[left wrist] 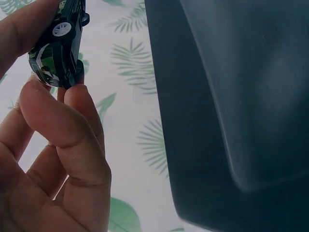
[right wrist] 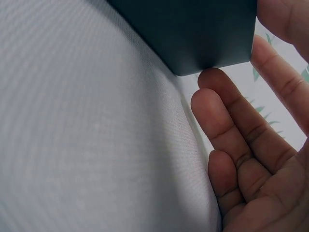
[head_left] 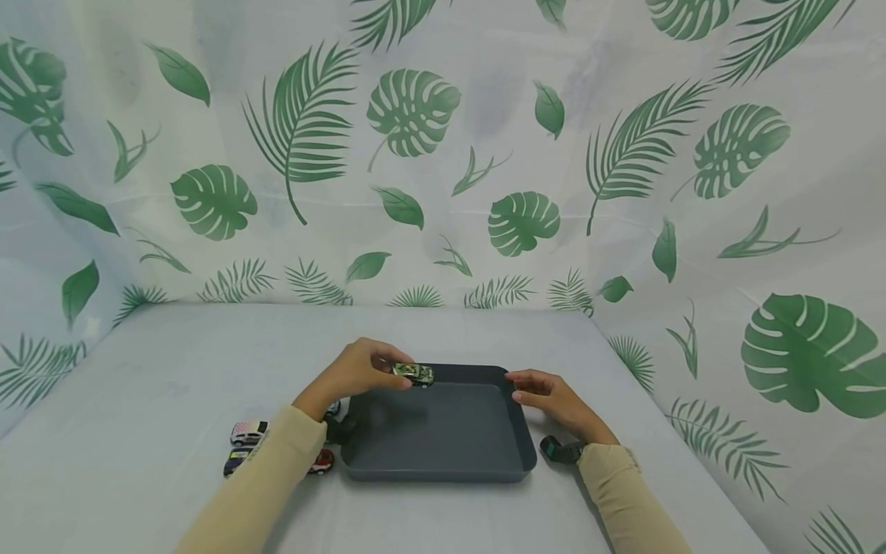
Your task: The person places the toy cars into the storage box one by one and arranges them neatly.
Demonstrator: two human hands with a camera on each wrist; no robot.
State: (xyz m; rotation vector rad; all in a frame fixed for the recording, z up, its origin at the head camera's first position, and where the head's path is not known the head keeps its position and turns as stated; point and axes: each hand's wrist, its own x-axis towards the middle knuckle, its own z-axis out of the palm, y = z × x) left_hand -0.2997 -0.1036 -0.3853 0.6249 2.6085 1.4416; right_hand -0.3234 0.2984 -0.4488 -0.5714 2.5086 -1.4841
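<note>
1. Leaf-printed white cloth [head_left: 443, 154] hangs behind and to both sides of a pale grey desk [head_left: 173, 362], walling it in on three sides.
2. At the far left corner of a dark grey tray [head_left: 443, 469], the left hand [head_left: 356, 372] pinches a small green toy car [head_left: 414, 374] between thumb and fingertips; the grip is clamped on the car.
3. From the left wrist view the green toy car [left wrist: 57, 46] is seen on its side, a white wheel showing, with the tray's dark wall [left wrist: 227, 121] just beside it and apart from the fingers [left wrist: 72, 130].
4. In the head view the car sits level with the tray's far rim; whether it touches the rim cannot be told.
5. On the tray's far right corner rests the right hand [head_left: 554, 398], fingers straight and relaxed, its grip apart and holding nothing.
6. Seen from the right wrist, a fingertip [right wrist: 217, 79] touches the tray's outer corner [right wrist: 193, 34], the cloth-covered desk lying bare beside it.
7. Left of the tray, partly hidden by the beige sleeve [head_left: 270, 477], lie a white toy car [head_left: 248, 432], a dark blue one [head_left: 235, 462] and a red one [head_left: 321, 462], close to the tray's left edge.
8. Open desk stretches wide to the left and behind the tray; to the right the cloth wall stands nearer.
</note>
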